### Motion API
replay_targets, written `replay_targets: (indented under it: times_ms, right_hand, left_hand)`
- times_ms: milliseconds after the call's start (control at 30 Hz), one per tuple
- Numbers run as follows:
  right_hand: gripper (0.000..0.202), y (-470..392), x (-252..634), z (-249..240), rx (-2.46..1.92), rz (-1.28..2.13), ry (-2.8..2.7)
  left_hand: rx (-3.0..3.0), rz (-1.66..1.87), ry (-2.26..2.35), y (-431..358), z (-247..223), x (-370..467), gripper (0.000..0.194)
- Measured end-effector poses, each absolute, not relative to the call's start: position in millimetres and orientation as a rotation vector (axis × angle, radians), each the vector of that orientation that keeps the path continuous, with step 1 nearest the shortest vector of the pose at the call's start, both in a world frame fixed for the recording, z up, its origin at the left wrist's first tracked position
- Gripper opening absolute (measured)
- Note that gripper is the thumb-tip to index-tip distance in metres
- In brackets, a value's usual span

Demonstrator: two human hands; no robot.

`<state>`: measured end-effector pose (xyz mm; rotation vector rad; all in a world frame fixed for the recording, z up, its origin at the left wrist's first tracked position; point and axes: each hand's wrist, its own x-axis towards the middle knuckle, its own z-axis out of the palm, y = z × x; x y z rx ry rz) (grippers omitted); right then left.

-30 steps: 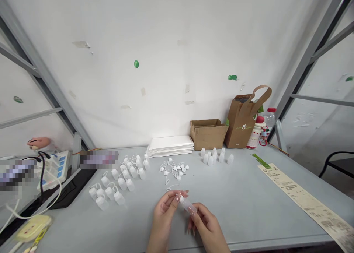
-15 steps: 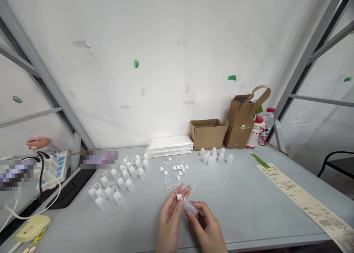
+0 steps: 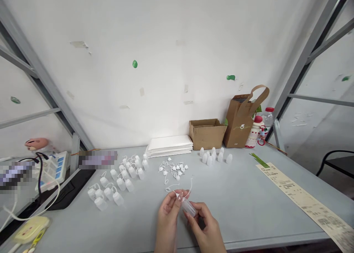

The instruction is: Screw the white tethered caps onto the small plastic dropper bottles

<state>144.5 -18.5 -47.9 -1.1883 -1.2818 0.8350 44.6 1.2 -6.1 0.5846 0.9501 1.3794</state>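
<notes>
Between my hands, near the table's front edge, is a small translucent squeeze bottle [image 3: 189,208], tilted with its top toward the upper left. The fingers of my left hand [image 3: 172,207] pinch its white cap [image 3: 177,195], which they partly cover. A thin white strap [image 3: 191,186] curls up from behind those fingers. My right hand [image 3: 203,220] grips the bottle's body near its base. Just beyond lies a loose pile of white caps with straps [image 3: 178,168]. Several capped bottles [image 3: 118,198] stand to the left, and several capless bottles [image 3: 209,160] stand at the back right.
At the back are a stack of white flat boxes [image 3: 170,145], an open cardboard box [image 3: 208,137], a brown paper bag [image 3: 238,124] and a drink bottle [image 3: 253,133]. A long printed paper strip [image 3: 301,201] lies right. A power strip [image 3: 59,168] and cables occupy the left.
My left fingers have curled in and closed over the cap, where they were more stretched out before. The strap now stands up higher. My right hand keeps its grip on the bottle.
</notes>
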Motion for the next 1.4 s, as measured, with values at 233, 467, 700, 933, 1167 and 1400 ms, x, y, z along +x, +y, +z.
replay_targets:
  times_ms: [233,467,700,933,1167,1400]
  right_hand:
    - [0.023,-18.5,144.2,-48.9,-1.198,0.825,-1.244]
    - [0.025,-16.7,146.5,-54.0,-1.192,0.822,-1.153]
    - [0.019,-18.9,145.7,-48.2,-1.175,0.738,-1.198]
    - [0.021,-20.0,143.0,-44.7,-1.170,0.727,-1.171]
    - [0.022,-19.0,144.7,-49.4,-1.144,0.797,-1.149]
    - [0.024,-18.9,144.7,-50.4,-1.122,0.878,-1.106]
  left_hand:
    - [0.470,1.443,0.871,3.0,-1.7,40.3,0.021]
    - [0.496,1.315,0.918,1.2,-0.6,39.6,0.030]
    - [0.487,1.298,0.885,-4.6,0.3,42.2,0.036]
    - [0.434,1.232,0.821,-5.1,1.2,38.5,0.035]
    - [0.354,1.163,0.733,-2.3,-3.0,33.7,0.024]
    - [0.288,1.126,0.766,-1.6,-2.0,32.6,0.023]
